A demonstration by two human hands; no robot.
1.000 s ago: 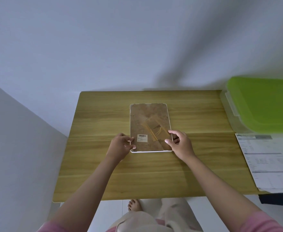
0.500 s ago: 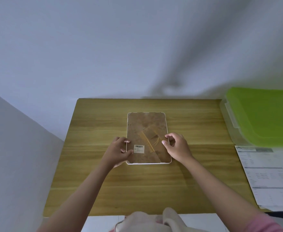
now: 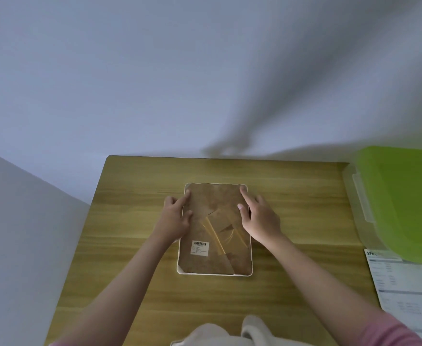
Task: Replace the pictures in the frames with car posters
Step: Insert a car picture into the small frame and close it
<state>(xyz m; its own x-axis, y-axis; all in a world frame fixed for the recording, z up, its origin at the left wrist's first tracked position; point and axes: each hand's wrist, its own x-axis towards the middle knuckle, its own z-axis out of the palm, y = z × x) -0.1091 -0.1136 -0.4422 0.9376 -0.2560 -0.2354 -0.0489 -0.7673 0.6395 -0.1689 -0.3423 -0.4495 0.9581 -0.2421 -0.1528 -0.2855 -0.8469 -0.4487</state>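
Observation:
A white picture frame (image 3: 214, 273) lies face down in the middle of the wooden table (image 3: 135, 270). Its brown backing board shows, with a folded stand and a barcode label (image 3: 200, 247). My left hand (image 3: 176, 217) rests on the frame's left edge, its index finger stretched toward the far left corner. My right hand (image 3: 258, 216) lies on the right side of the backing, fingers spread and reaching to the far right corner. Neither hand holds anything. No car poster is visible.
A clear plastic box with a green lid (image 3: 402, 203) stands at the table's right side. A printed paper sheet (image 3: 409, 293) lies in front of it at the right edge. The table's far edge meets a pale wall.
Both hands slid from the frame's near half up toward its far corners, and their fingers opened from a pinch to flat. The frame stayed in place; the camera tilted.

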